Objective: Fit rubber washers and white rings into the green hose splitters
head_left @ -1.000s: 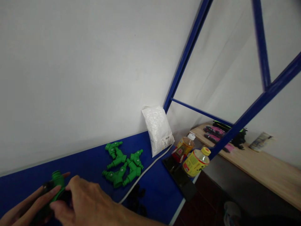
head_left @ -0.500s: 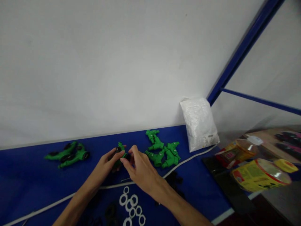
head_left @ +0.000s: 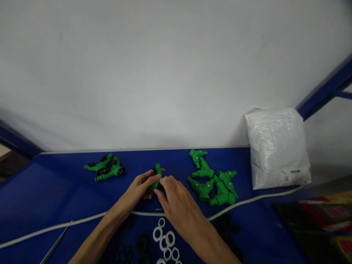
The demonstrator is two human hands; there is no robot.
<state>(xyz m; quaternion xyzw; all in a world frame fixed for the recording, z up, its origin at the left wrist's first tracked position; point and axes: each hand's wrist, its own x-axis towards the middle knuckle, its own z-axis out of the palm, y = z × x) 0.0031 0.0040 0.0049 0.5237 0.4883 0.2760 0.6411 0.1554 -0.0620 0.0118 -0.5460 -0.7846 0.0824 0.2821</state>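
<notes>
Above the middle of the blue table, my left hand (head_left: 143, 185) is wrapped round a green Y-shaped hose connector (head_left: 158, 169) with a black knob on it. My right hand (head_left: 176, 194) closes its thumb and fingers at the connector's near end; what lies under those fingertips is hidden. To the right lie several green connectors (head_left: 203, 172) without black knobs. At the left rest green connectors with black parts (head_left: 106, 169). Just below my hands are several white ring nuts (head_left: 165, 240) and dark rings (head_left: 142, 242).
A white cord (head_left: 52, 230) runs across the blue table (head_left: 132, 159). A thin metal tool (head_left: 56, 245) lies front left. At the right a white plastic package (head_left: 277, 146) leans on the white wall (head_left: 165, 73). Black parts (head_left: 228, 227) sit beside my right forearm; colourful packets (head_left: 330, 211) are far right.
The view has swung to the right and levelled, bringing the metal tool at the left into sight. My right hand has shifted onto the connector's near end, while my left keeps its hold.
</notes>
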